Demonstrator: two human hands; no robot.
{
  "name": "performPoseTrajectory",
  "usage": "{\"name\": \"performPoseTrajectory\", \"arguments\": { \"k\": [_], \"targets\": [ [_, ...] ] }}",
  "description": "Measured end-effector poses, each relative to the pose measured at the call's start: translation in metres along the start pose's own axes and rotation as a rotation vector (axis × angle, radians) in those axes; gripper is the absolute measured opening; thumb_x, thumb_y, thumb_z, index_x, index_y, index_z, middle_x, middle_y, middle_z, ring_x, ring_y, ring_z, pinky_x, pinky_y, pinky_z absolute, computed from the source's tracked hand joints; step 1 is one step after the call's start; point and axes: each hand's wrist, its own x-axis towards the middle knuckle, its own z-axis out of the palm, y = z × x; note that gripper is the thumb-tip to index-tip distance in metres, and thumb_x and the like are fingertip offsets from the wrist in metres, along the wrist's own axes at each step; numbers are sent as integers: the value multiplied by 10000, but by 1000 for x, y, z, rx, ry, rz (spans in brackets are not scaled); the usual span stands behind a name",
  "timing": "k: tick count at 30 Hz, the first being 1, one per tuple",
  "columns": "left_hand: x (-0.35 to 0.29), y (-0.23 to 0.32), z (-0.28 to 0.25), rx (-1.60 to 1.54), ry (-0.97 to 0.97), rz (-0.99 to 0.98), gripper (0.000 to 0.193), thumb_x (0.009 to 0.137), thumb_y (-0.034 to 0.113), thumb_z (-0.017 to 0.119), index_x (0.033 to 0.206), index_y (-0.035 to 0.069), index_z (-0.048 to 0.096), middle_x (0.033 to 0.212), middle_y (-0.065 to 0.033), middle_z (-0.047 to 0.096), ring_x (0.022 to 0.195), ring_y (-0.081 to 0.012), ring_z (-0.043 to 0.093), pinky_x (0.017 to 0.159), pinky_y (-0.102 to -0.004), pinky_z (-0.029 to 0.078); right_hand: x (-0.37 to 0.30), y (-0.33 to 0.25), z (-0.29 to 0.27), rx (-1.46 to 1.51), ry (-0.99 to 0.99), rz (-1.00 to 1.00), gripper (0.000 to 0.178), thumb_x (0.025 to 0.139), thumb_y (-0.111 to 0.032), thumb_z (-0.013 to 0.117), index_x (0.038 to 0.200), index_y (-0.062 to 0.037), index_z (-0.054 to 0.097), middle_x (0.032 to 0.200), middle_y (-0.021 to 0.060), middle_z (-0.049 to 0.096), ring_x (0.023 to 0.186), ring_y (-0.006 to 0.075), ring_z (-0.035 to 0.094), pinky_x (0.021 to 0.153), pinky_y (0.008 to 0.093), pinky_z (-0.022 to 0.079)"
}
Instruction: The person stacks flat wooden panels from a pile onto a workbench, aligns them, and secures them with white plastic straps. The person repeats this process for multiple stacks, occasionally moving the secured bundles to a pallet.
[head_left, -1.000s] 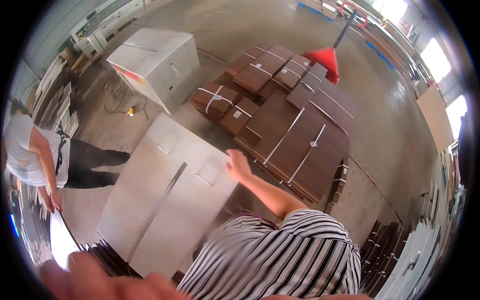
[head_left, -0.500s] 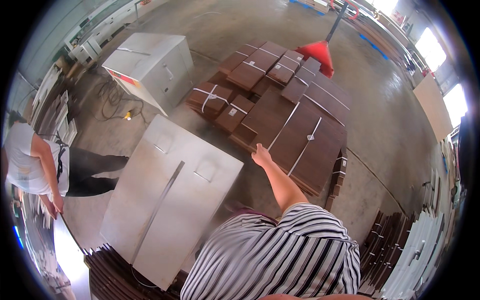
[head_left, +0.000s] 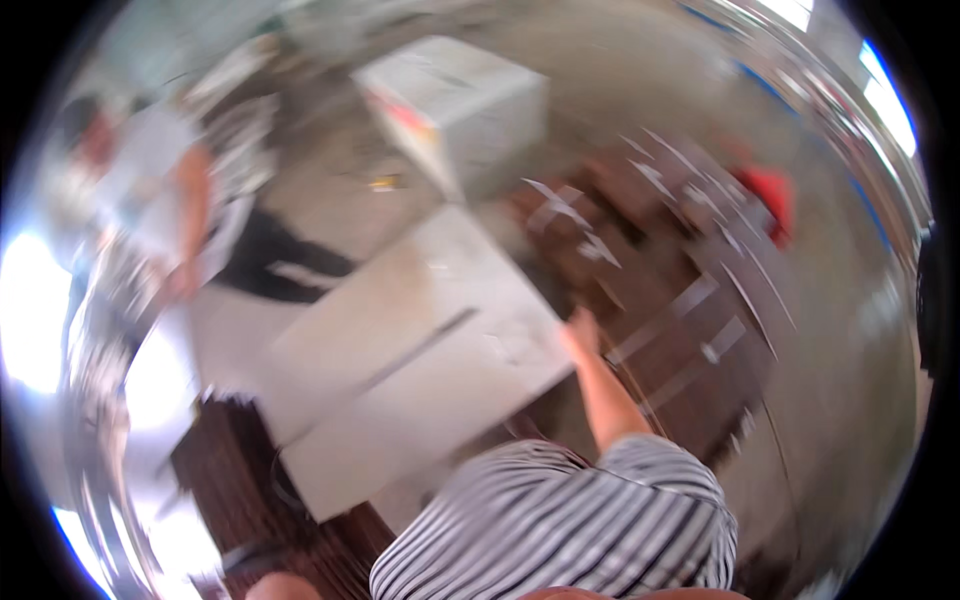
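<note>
your left hand (head_left: 283, 587) barely shows at the bottom, grip hidden. your right hand (head_left: 582, 336), too blurred to tell open from closed, is at the right corner of the pale cabinet (head_left: 480, 365), strapped brown panels (head_left: 690, 385) beyond.

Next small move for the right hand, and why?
Probably settle the right hand on the nearer white cabinet's right-hand corner: the hand is right at that corner, beside the strapped brown panels, though blur hides whether it touches.
</note>
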Motion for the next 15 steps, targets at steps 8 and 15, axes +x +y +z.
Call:
{"name": "performPoseTrajectory", "arguments": {
  "k": [8, 15],
  "targets": [
    [21, 56, -14, 393, -155, 346, 243, 827, 146, 547, 1060, 127, 484, 1005, -14, 532, 859, -149, 551, 695, -309, 453, 43, 71, 22, -8, -50, 284, 470, 762, -136, 557, 1147, 106, 437, 1098, 348, 556, 1041, 475, 556, 896, 483, 474],
    [26, 61, -22, 482, -242, 523, 181, 814, 94, 553, 991, 130, 542, 945, 4, 551, 812, -129, 558, 672, -295, 444, 72, 25, 40, -136, -67, 128, 436, 850, -237, 563, 1163, 45, 450, 1181, 272, 537, 1103, 424, 527, 916, 485, 452]
  ]
}}
